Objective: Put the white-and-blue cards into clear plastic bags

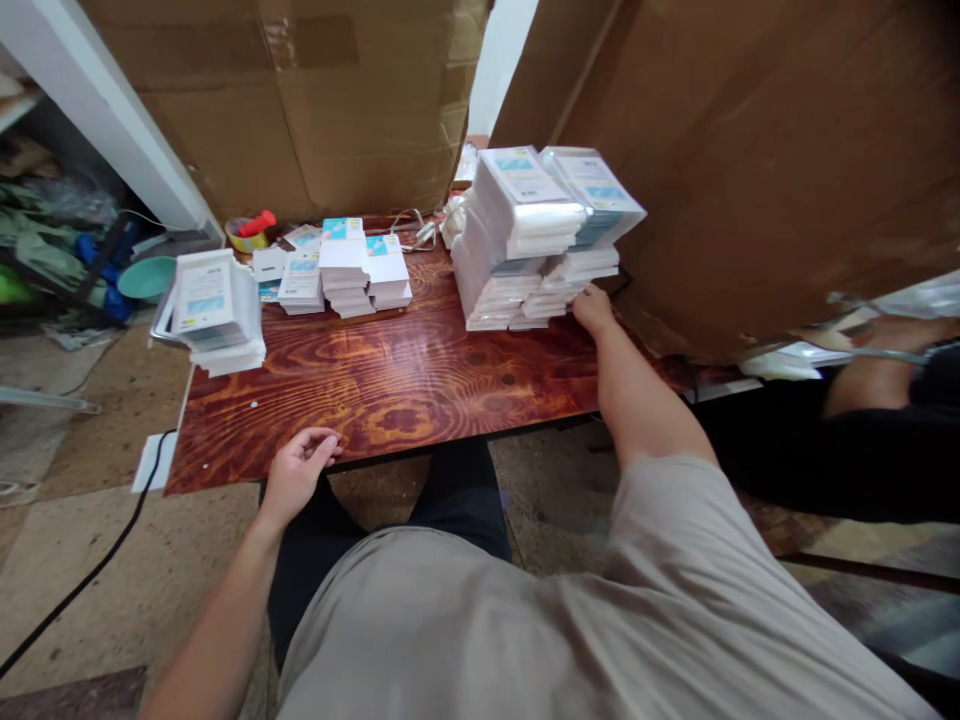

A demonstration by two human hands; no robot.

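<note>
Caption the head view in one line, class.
Right hand touches the tall stack of clear-wrapped white packets; left hand rests open at the red-brown wooden table edge.

Glossy wood-grain worktop (pixel 390 380), loaded along the back.
Tall pile of white packets (pixel 525 240) at back right; low stacks of small boxes (pixel 349 265) mid-back; another packet stack (pixel 214 315) at the left edge.

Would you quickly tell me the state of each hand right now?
Left hand: open, loosely curled, holding nothing, resting on the table edge.
Right hand: touching the base of the stack of white packs; grip cannot be told.
</note>
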